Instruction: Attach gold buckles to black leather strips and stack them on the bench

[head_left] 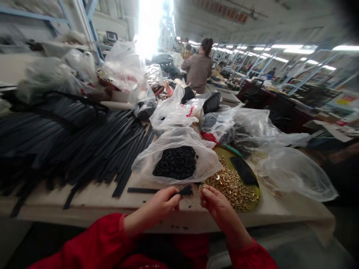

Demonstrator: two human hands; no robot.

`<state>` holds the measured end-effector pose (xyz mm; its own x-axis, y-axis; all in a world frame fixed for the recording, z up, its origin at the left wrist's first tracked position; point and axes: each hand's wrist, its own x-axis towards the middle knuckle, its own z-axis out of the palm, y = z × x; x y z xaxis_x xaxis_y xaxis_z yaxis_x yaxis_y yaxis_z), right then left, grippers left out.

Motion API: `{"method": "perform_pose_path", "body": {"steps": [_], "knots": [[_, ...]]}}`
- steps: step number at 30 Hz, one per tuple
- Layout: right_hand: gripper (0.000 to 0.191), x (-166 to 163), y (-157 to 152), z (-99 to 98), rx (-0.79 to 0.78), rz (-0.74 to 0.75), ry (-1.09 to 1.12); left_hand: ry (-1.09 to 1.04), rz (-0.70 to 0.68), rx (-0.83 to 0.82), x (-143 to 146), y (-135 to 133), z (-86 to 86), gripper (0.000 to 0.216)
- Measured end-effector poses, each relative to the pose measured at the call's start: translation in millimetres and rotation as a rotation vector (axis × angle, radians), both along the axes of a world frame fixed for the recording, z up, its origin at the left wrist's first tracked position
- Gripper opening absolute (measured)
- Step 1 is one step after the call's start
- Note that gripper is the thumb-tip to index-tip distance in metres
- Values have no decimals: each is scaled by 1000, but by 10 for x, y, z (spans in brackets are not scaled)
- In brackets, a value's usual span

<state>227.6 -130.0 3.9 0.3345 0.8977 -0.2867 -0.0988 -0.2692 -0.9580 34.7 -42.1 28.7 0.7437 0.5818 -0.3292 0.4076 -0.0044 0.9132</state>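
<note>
My left hand pinches a black strap close to its right end, which sticks out past my fingertips. The rest of that strap runs left along the table. My right hand is closed at the fingertips on a small gold-coloured metal piece, partly hidden by my fingers. Just to the right lies a round yellow-green tray with many gold-coloured metal rings or hooks in it. Behind my hands, an opened clear plastic bag holds a heap of small black pieces.
Many long black straps lie heaped at the left of the table. A black flat object rests in the tray. Plastic bags crowd the back, another bag lies at right. A person stands farther off.
</note>
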Motion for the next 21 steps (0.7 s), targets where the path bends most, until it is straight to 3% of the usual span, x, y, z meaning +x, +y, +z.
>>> {"method": "perform_pose_path", "body": {"steps": [1,3,7,13,21], "knots": [[23,-142,-12,10,11,-14,221,-32,16,-9,14,12,16,28],[24,-386,-16,15,-18,-2,434,-83,42,-41,13,23,23,29],[23,-663,-5,-11,-71,101,524,-61,74,-113,-93,2,2,24],[23,-791,-44,32,-104,197,635,53,81,-207,-199,-63,-12,19],[20,-875,-98,4,75,91,696,-29,113,132,-125,-147,-37,23]]}}
